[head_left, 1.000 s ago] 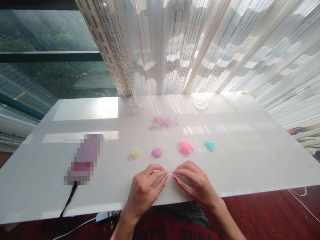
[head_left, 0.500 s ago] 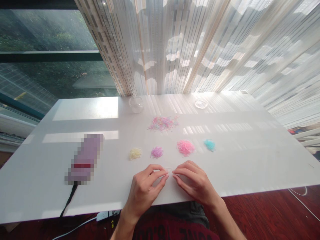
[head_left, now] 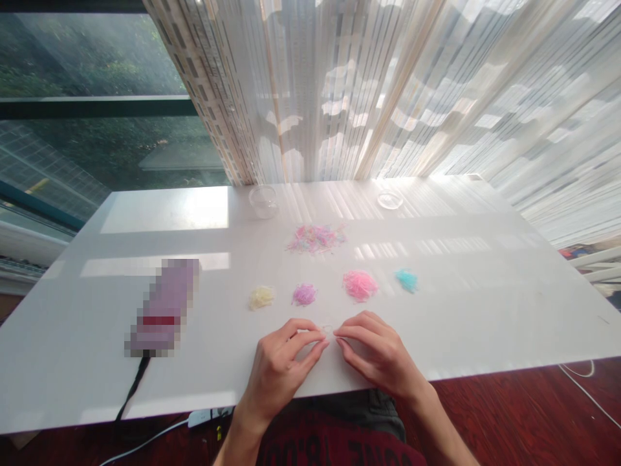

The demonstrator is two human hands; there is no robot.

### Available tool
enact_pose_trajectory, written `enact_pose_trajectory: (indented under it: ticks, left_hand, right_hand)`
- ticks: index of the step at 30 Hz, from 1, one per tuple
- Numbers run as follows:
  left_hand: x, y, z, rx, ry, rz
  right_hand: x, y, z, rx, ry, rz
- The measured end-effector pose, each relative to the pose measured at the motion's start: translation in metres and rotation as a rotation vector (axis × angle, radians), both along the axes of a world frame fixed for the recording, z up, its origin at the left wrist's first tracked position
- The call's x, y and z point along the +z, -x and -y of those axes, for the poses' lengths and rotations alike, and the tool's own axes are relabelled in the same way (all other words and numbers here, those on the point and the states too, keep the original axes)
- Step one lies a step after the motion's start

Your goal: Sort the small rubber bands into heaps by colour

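Note:
Near the front edge of the white table [head_left: 466, 323], my left hand [head_left: 288, 359] and my right hand [head_left: 376, 353] face each other, fingertips pinched and a small gap apart. Between them shows a thin pale loop, which looks like a small rubber band [head_left: 327, 329]; its ends vanish at the fingertips. Just beyond the hands lie small piles of similar thin pieces: a yellow pile [head_left: 261, 298], a purple pile [head_left: 305, 295], a pink pile [head_left: 359, 285] and a turquoise pile [head_left: 406, 279]. Farther back is a mixed-colour pile [head_left: 317, 238].
A clear plastic tub [head_left: 264, 202] stands at the table's back edge, with a clear round lid [head_left: 390, 200] to its right. At left lies a blurred-out purple object [head_left: 165, 304] with a black strap [head_left: 133, 388]. Striped curtains [head_left: 315, 90] hang behind the table.
Both hands hold nearly the same pose, with only a very slight shift at the fingertips. The piles, tub and lid stay put; the view has tilted a touch.

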State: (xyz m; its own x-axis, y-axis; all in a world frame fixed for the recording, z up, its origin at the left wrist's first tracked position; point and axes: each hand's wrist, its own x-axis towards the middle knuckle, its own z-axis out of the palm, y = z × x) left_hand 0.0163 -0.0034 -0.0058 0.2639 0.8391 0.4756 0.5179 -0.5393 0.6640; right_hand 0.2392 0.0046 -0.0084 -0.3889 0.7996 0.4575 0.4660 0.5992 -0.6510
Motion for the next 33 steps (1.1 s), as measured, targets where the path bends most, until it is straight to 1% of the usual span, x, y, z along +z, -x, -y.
enact_pose_trajectory:
  ticks: [17,24,33]
  left_hand:
    - [0.001,-0.0005,0.0013,0.003,0.02,0.0]
    - [0.0016,0.0006,0.0012,-0.029,0.021,0.003]
    - [0.001,-0.0002,0.0007,-0.005,0.042,0.019]
  right_hand:
    - [0.0023,0.0004,-0.0006,-0.023,0.001,-0.018]
    - [0.003,0.0007,-0.0004,-0.03,0.003,-0.038]
    - [0.0046,0.001,-0.0009,-0.047,0.011,-0.069]
